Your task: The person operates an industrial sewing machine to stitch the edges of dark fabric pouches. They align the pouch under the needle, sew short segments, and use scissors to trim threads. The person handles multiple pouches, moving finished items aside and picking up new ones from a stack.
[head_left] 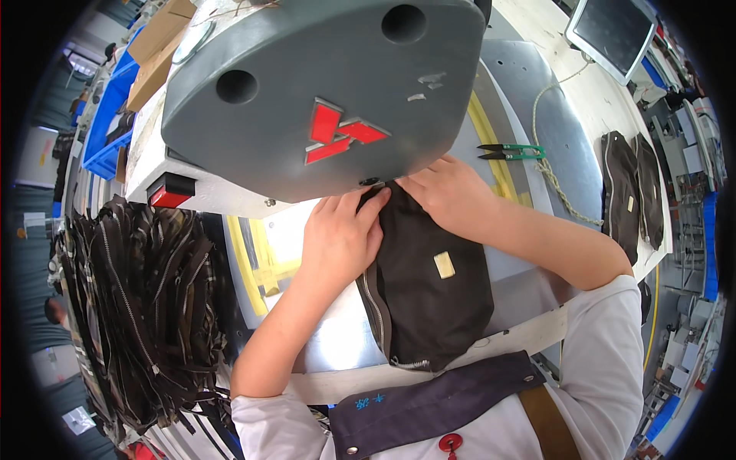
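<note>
A dark zippered fabric piece [429, 307], bearing a small pale yellow patch [445, 264], lies under the grey sewing machine head [268, 130], its top end hidden there. My left hand [342, 234] is closed on its upper left edge, thumb reaching up beside the zipper. My right hand [448, 195] lies on its upper right part with fingers extended, some tips hidden by the machine. Green-handled thread snips [514, 152] rest to the right of my right hand, beside a pale cord [567, 199].
A heap of dark zippered pieces [146, 307] is at left; two similar pieces [621, 192] lie at right. Blue bins [107, 153] and cardboard [149, 61] stand back left. A screen [609, 31] is back right. Part of another person [57, 310] shows at far left.
</note>
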A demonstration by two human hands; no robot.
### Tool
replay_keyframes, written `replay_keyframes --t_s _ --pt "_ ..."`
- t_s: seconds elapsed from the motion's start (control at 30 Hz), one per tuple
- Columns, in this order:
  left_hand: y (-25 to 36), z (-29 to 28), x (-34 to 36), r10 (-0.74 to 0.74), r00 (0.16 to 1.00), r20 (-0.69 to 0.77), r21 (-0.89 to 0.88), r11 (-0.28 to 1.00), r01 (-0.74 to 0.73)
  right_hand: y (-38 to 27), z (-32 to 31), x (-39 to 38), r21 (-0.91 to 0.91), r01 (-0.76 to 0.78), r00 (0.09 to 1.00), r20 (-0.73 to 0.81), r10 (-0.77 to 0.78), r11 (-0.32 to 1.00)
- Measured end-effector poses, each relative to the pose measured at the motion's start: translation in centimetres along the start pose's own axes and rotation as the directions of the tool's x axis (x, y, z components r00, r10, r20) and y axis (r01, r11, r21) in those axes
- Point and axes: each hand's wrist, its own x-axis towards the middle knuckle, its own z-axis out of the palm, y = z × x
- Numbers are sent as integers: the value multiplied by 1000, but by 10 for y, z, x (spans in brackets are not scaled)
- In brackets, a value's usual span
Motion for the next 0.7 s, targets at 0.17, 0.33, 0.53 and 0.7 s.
replay_keyframes --t_s 0.17,0.33,0.53,0.7 --pt "-6 3 5 -49 998 26 40 998 47 8 -1 8 -75 -7 995 103 15 997" --pt "-5 4 4 -19 1000 -8 13 1000 19 7 -1 4 -48 10 997 83 -6 999" --pt "-4 4 2 -33 999 -4 15 999 33 7 -1 3 -40 15 998 67 -12 999" --pt "-2 3 2 -26 1000 -7 13 1000 26 6 0 2 -59 13 999 52 -10 998"
